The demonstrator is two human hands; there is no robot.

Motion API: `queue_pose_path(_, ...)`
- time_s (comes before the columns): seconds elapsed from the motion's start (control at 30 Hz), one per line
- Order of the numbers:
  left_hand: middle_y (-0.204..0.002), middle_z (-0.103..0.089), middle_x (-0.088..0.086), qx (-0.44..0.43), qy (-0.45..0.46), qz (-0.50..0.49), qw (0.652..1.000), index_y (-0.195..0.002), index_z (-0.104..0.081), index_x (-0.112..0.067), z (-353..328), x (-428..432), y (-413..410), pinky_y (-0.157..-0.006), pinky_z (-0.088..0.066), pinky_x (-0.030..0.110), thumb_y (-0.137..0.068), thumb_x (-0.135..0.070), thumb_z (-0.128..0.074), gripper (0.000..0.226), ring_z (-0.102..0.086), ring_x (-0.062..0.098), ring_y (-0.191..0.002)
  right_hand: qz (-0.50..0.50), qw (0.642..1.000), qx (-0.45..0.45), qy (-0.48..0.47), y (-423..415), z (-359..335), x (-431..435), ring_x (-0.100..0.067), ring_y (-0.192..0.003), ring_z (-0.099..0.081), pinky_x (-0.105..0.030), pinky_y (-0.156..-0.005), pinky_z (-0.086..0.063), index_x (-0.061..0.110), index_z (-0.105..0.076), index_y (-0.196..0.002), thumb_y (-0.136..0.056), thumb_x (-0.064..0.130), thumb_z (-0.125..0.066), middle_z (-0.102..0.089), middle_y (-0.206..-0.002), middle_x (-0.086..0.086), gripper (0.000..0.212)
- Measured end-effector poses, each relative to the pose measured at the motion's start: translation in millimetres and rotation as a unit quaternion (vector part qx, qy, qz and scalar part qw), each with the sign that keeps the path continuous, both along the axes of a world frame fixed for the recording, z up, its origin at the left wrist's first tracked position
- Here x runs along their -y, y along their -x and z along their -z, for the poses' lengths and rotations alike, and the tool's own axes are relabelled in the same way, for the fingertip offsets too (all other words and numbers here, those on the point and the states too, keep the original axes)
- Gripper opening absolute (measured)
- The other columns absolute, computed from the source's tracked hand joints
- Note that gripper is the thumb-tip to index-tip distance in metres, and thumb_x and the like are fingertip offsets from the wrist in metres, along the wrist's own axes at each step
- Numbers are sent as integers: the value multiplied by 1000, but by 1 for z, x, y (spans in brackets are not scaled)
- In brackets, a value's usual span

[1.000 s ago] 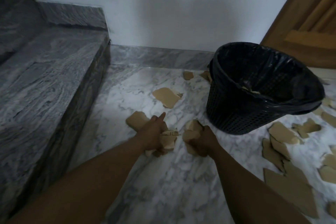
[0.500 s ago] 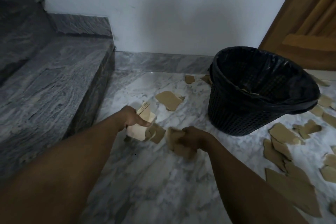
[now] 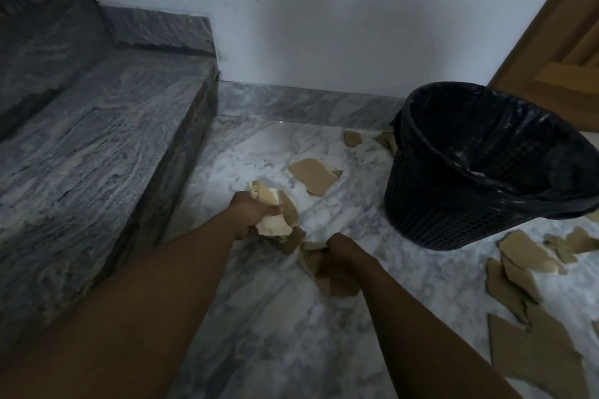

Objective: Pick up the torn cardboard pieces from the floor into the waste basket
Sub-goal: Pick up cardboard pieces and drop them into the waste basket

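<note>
My left hand [image 3: 248, 214] grips a bunch of torn cardboard pieces [image 3: 271, 214] just above the marble floor. Lower and to the right, my right hand [image 3: 340, 253] holds darker cardboard pieces [image 3: 312, 261] close to the floor. The black mesh waste basket [image 3: 431, 220] with a black liner stands tilted at the right, beyond both hands. One loose cardboard piece [image 3: 313, 175] lies on the floor between my left hand and the basket. Two small scraps [image 3: 352, 139] lie near the skirting.
A grey stone step [image 3: 97, 155] rises along the left. Several torn cardboard pieces [image 3: 525, 256] are scattered on the floor at the right, with a large one [image 3: 534, 347] near the bottom right. A wooden door [image 3: 564, 42] stands behind the basket.
My left hand has lifted its cardboard bunch off the floor and drawn it left and up. My right hand kept its pieces and shifted slightly back. The view moved left.
</note>
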State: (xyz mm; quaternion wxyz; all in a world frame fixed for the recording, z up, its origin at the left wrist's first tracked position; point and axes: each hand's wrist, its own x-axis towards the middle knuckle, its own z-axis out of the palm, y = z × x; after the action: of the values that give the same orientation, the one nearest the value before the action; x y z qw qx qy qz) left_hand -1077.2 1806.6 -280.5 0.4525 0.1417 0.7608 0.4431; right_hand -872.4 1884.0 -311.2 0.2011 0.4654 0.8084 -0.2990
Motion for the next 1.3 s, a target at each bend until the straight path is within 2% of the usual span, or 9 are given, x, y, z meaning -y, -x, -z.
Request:
queue_pose_path(0.1,-114,-68,14,-107,44,99,988,-113,-66,-3,9,-17,-10,-88,-57,44,-62,-30,-93,63,-65,30,-102,-11,1000,-11,18,-4,3,-11,-20,-84,-53,-30,-77,-43,7,-56,-95,-79,29,-80,-50,-86,-2,37)
queue_pose_path(0.2,-138,-41,14,-299,222,222,901,-129,-51,-13,17,-24,-10,-102,-43,47,-55,-66,-82,97,-43,36,-122,1,999,-33,0,-10,3,-25,-16,-72,-50,-30,-74,-40,7,-58,-83,-84,27,-77,-49,-80,-3,27)
queue_pose_path(0.3,-149,-23,12,-314,282,277,863,-144,-35,-16,23,-26,-4,-109,-32,48,-35,-86,-72,135,-27,38,-133,40,998,-39,-9,-6,2,-37,-27,-83,-58,-31,-74,-43,1,-66,-100,-84,29,-72,-59,-90,-12,33)
queue_pose_path(0.47,-138,-33,20,-354,310,306,828,-138,-38,-9,21,-52,6,-105,-36,53,-51,-70,-82,115,-29,41,-130,108,990,-85,-36,27,5,-61,-40,-114,-56,-53,-99,-48,13,-62,-118,-60,52,-55,-58,-125,-16,70)
queue_pose_path(0.67,-139,-37,24,-336,322,295,834,-139,-22,-3,35,-67,23,-104,-37,57,-27,-70,-88,146,-36,43,-128,114,990,-68,-51,87,-12,-103,-43,-142,-20,-60,-113,-28,10,-35,-147,-85,52,-68,-15,-154,-16,82)
queue_pose_path(0.83,-143,-32,21,-315,325,291,842,-142,-21,-9,37,-67,28,-103,-38,59,-34,-64,-91,140,-31,41,-133,94,993,-20,-70,125,2,-132,-41,-149,13,-71,-113,-9,13,-33,-151,-88,45,-69,9,-164,-3,80)
queue_pose_path(1.07,-140,-34,21,-308,311,301,847,-138,-25,-9,30,-65,26,-102,-42,55,-38,-60,-93,131,-32,40,-131,68,994,51,-63,123,-15,-131,-37,-140,-24,-53,-110,-26,18,-28,-149,-74,53,-80,-24,-152,-14,98)
queue_pose_path(1.23,-135,-42,18,-349,279,264,855,-132,-37,-8,17,-54,9,-95,-45,46,-46,-54,-93,112,-37,37,-128,181,980,-78,-2,80,-4,-87,-38,-138,-36,-49,-112,-34,11,5,-155,-71,39,-87,-31,-153,-20,128)
queue_pose_path(1.3,-132,-47,17,-370,266,258,852,-128,-45,-9,11,-47,-1,-93,-47,44,-51,-54,-91,101,-41,36,-126,208,969,-127,33,55,-7,-74,-35,-140,-38,-40,-111,-36,4,1,-157,-75,36,-84,-32,-155,-19,122)
